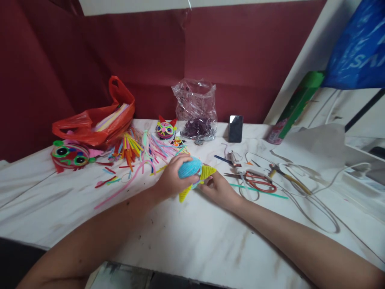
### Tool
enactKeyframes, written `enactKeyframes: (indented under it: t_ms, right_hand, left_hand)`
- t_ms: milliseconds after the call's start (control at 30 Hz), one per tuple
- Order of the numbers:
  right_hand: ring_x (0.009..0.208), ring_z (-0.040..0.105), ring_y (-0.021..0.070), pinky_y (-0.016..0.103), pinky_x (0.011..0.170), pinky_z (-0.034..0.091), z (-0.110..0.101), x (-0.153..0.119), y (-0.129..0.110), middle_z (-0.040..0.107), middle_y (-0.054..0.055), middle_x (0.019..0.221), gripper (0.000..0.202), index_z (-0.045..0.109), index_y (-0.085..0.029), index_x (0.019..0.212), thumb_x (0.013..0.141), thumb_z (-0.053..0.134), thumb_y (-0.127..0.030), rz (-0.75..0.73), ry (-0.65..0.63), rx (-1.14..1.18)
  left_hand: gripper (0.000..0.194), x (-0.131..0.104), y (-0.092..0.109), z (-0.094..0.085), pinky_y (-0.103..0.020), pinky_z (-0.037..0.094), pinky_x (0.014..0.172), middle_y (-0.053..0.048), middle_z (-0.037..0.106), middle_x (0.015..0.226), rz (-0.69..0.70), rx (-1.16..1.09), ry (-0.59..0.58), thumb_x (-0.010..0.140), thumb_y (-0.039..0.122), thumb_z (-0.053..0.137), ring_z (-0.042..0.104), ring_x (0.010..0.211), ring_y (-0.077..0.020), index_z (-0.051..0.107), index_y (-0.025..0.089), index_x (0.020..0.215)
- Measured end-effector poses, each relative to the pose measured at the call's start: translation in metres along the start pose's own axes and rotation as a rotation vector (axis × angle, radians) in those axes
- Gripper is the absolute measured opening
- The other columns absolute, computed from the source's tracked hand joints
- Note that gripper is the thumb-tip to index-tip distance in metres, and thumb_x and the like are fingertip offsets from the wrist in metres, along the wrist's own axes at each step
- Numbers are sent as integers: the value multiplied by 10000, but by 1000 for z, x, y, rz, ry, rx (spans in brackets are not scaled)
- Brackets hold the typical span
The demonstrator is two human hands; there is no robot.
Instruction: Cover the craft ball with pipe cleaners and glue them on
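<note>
Over the middle of the white table I hold a blue ball-shaped pipe-cleaner figure (189,168) with two yellow pointed ears. My left hand (170,176) is wrapped round its left side, thumb across the front. On the other side, my right hand (218,188) grips the figure close to the upper yellow ear (208,172), its fingertips partly hidden behind it. Beyond them sits a small finished-looking figure (166,129) with red ears. A larger striped one (71,155) with big round eyes lies at the far left.
Loose pipe cleaners (130,150) spill beside a red plastic bag (99,124). A clear bag (198,110) and a phone (235,129) stand at the back. Right of my hands lie a glue gun (236,158), red-handled scissors (260,181), pliers (293,181) and looping white cables (326,214).
</note>
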State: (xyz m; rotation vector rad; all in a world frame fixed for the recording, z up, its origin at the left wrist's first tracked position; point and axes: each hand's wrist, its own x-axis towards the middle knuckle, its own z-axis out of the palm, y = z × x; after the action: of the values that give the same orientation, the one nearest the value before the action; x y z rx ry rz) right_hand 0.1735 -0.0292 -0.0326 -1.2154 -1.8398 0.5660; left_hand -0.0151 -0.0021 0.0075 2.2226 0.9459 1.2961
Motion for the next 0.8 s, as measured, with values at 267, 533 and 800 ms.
enactKeyframes:
  t_ms: [267,533,800]
  right_hand:
    - [852,599,193,329,739,511,4,-6,-4,617,91,1037,569,447,-168,1256,719,624,-227,-49,14,-20]
    - [978,600,207,373,810,525,-16,7,2,609,108,1109,430,513,-201,1190,764,512,-136,-236,58,1]
    - [1178,508,235,457,980,438,-20,13,11,540,122,1233,463,589,-244,1177,769,499,-45,-507,-13,-66]
  left_hand:
    - [159,-7,-1,4,-422,461,967,-146,598,1146,330,352,-28,811,257,608,542,1142,-257,589,171,943]
    - [101,2,-10,-7,-371,474,966,-124,645,1140,275,218,-77,859,267,556,584,1133,-209,600,180,834]
    - [85,3,-12,-6,-414,491,956,-144,675,1124,413,237,-76,862,204,532,601,1136,-211,604,172,829]
